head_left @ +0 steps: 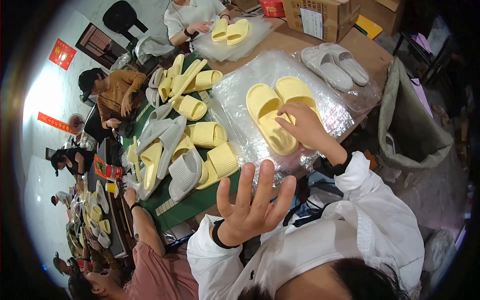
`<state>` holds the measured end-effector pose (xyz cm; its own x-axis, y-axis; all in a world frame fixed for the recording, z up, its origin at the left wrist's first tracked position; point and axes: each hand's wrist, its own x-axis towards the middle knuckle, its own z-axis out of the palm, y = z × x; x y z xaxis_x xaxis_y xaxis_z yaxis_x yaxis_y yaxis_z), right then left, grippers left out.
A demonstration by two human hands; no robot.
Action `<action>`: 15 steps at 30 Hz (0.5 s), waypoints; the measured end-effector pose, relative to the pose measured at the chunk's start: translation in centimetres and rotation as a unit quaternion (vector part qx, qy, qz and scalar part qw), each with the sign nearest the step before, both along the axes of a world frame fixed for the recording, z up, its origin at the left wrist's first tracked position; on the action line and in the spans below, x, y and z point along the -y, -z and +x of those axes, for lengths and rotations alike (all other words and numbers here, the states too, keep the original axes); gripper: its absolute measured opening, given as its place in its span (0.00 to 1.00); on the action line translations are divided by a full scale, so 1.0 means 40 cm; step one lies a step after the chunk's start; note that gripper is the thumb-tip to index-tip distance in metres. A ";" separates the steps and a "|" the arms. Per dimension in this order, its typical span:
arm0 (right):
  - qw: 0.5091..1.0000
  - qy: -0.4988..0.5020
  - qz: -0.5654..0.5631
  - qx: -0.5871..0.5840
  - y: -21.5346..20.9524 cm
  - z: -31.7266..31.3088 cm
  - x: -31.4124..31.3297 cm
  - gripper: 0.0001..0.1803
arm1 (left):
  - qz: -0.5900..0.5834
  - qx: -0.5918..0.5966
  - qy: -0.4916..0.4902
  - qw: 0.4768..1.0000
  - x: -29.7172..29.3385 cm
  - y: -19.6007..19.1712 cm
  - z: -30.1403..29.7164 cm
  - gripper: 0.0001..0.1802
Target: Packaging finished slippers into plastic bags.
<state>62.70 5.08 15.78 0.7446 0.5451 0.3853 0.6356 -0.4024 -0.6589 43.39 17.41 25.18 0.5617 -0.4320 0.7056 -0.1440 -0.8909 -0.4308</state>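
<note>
A pair of yellow slippers [263,111] lies side by side on a stack of clear plastic bags [240,95] in front of me. My right hand [309,129] is over the right-hand slipper, its fingers bent around the inner edge near the middle of the pair. Part of that slipper is hidden beneath the hand. My left hand [255,205] is raised in the air nearer to me, palm up, fingers spread, with nothing in it. A pair of grey slippers [334,65] in clear plastic lies beyond the bags at the right.
Yellow and grey slippers [186,170] are heaped on a green conveyor belt [172,212] at the left. A cardboard box [320,20] stands at the back. To the right hangs a large open sack [412,117]. Across the table a person [192,20] handles yellow slippers; more people sit along the belt.
</note>
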 end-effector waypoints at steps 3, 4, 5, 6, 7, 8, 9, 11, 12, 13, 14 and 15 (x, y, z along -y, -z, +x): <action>0.997 -0.022 0.073 -0.006 -0.067 -0.040 0.010 0.16 | 0.007 0.007 0.006 1.000 0.003 -0.004 0.009 0.24; 0.990 -0.023 0.129 0.048 -0.085 -0.057 0.011 0.17 | -0.026 -0.005 0.000 1.000 0.009 -0.005 0.013 0.26; 0.977 -0.030 0.187 0.101 -0.107 -0.079 0.007 0.18 | -0.056 -0.017 -0.013 0.998 0.012 -0.010 0.009 0.27; 0.971 -0.026 0.170 0.166 -0.134 -0.103 0.008 0.23 | -0.055 -0.016 -0.018 0.998 0.011 -0.019 0.011 0.27; 0.971 -0.026 0.169 0.166 -0.140 -0.119 0.014 0.23 | -0.205 -0.027 0.027 0.978 0.008 -0.029 0.024 0.27; 0.957 -0.032 0.134 0.257 -0.142 -0.134 0.021 0.24 | -0.350 -0.036 0.071 0.933 0.002 -0.035 0.034 0.28; 0.933 -0.038 0.098 0.345 -0.146 -0.149 0.025 0.24 | -0.350 -0.036 0.070 0.933 -0.009 -0.030 0.041 0.28; 0.929 -0.032 0.080 0.361 -0.156 -0.175 0.023 0.26 | -0.537 -0.175 0.210 0.798 -0.029 -0.020 0.047 0.31; 0.925 -0.036 0.080 0.369 -0.158 -0.182 0.021 0.26 | -0.555 -0.212 0.219 0.774 -0.026 -0.025 0.041 0.30; 0.922 -0.037 0.077 0.377 -0.157 -0.184 0.020 0.26 | -0.555 -0.211 0.219 0.774 -0.021 -0.024 0.042 0.30; 0.918 -0.024 0.073 0.389 -0.152 -0.185 0.017 0.25 | -0.573 -0.221 0.216 0.759 -0.014 -0.021 0.042 0.30; 0.918 -0.025 0.073 0.390 -0.154 -0.187 0.017 0.25 | -0.590 -0.232 0.213 0.743 -0.009 -0.019 0.043 0.30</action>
<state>55.22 4.39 21.92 0.1873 0.4710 0.8620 0.9521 -0.3029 -0.0414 45.12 17.76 25.92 0.8522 0.1260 0.5079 -0.4109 -0.4397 0.7986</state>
